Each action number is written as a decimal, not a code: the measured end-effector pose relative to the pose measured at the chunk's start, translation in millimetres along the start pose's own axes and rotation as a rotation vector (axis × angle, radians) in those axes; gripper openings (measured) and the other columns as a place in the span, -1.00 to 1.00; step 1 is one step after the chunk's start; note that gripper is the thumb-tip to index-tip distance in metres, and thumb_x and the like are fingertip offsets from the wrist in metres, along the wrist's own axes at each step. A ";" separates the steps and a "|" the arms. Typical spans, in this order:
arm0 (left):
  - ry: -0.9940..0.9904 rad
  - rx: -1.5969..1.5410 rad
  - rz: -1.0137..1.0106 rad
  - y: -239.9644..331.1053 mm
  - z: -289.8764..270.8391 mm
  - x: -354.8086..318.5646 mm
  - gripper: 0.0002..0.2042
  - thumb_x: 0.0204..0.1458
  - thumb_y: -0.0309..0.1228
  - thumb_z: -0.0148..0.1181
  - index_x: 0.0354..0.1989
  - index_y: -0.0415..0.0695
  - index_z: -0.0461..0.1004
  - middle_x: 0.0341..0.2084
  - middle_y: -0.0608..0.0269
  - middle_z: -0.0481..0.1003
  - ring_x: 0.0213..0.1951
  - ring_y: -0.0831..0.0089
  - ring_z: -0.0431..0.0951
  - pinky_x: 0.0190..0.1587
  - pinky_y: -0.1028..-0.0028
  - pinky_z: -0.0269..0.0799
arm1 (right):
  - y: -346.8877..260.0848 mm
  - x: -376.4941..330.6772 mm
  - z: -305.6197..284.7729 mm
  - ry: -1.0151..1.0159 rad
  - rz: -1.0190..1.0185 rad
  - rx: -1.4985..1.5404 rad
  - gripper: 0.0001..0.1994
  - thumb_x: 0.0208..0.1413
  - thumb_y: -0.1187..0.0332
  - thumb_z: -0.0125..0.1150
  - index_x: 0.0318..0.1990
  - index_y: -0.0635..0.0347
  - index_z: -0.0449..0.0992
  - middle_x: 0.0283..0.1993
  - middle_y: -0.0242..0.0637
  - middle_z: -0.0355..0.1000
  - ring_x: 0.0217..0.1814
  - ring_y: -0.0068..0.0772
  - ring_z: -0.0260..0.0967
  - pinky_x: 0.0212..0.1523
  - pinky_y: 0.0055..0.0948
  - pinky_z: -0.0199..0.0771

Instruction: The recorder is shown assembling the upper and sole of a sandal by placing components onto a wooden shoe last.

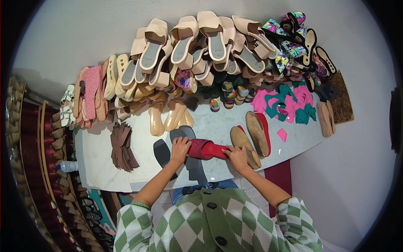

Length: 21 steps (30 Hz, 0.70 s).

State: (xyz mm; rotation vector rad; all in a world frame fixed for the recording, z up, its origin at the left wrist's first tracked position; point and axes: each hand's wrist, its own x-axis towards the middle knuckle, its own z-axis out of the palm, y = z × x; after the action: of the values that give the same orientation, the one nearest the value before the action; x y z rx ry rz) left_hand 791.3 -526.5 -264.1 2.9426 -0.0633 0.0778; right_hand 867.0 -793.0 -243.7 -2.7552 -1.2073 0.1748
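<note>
A red slide sandal [206, 150] with a dark red patterned upper lies crosswise between my hands, near the table's front edge. My left hand [181, 148] grips its upper end, and the fingers of my right hand [236, 156] pinch the narrow heel end. Under and behind the sandal are dark grey soles [196, 174], partly covered by it. Right beside my right hand rest two worn, tan shoe lasts [257, 131]. Red soles [266, 136] show along their edges.
Heaped beige heeled sandals [153, 50] line the wall, with floral sandals [291, 50] at the right. Brown strips [122, 147] lie left; tan insoles [156, 119] sit mid-table. Pink and green pieces [285, 103] spread at right. A shelf of lasts [63, 180] and a bottle [68, 166] flank the left edge.
</note>
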 end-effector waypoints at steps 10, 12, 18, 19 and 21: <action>0.010 0.066 -0.074 7.9 1.9 4.8 -0.63 -0.47 -0.48 0.24 -0.34 -0.03 0.39 -0.39 0.30 0.33 -0.20 0.31 0.32 -0.08 0.33 0.15 | -14.1 -3.7 0.7 0.064 0.107 0.027 -0.73 -0.12 0.36 0.09 -0.18 -0.08 0.50 -0.07 -0.46 0.37 -0.09 -0.42 0.30 -0.12 -0.25 0.18; 0.057 0.028 -0.102 7.8 1.8 -3.3 -0.63 -0.45 -0.48 0.25 -0.32 -0.04 0.39 -0.37 0.29 0.33 -0.20 0.30 0.32 -0.08 0.33 0.15 | -11.2 -7.6 -3.4 0.055 0.076 0.089 -0.62 -0.20 0.38 0.17 -0.11 -0.08 0.44 -0.04 -0.40 0.33 -0.06 -0.37 0.28 -0.08 -0.23 0.16; 0.223 -0.176 -0.241 18.2 -1.4 -46.3 -0.66 -0.36 -0.48 0.24 -0.30 -0.09 0.37 -0.31 0.23 0.35 -0.17 0.30 0.33 -0.09 0.33 0.15 | -15.8 -10.1 11.2 0.004 0.192 0.248 -0.23 -0.45 0.44 0.40 0.09 -0.02 0.20 -0.05 -0.20 0.22 -0.02 -0.13 0.23 -0.07 -0.19 0.24; 0.252 -0.210 -0.273 20.8 -2.3 -53.1 -0.66 -0.33 -0.48 0.23 -0.27 -0.10 0.36 -0.29 0.22 0.35 -0.15 0.29 0.33 -0.09 0.32 0.14 | -15.4 -8.4 17.5 -0.021 0.225 0.241 -0.20 -0.45 0.45 0.40 0.10 0.00 0.16 -0.07 -0.16 0.21 -0.03 -0.08 0.23 -0.09 -0.19 0.28; 0.289 -0.226 -0.301 24.0 -0.9 -66.6 -0.66 -0.31 -0.48 0.21 -0.26 -0.10 0.34 -0.29 0.22 0.34 -0.16 0.27 0.32 -0.10 0.31 0.14 | -10.5 -6.1 25.8 0.017 0.214 0.281 -0.24 -0.45 0.46 0.39 0.06 0.03 0.19 -0.09 -0.15 0.22 -0.04 -0.07 0.24 -0.11 -0.20 0.30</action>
State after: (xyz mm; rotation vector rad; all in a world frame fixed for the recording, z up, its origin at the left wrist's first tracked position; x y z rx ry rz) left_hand 723.7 -547.3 -262.3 2.6498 0.3847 0.4185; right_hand 851.3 -788.7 -267.0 -2.6231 -0.8092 0.3153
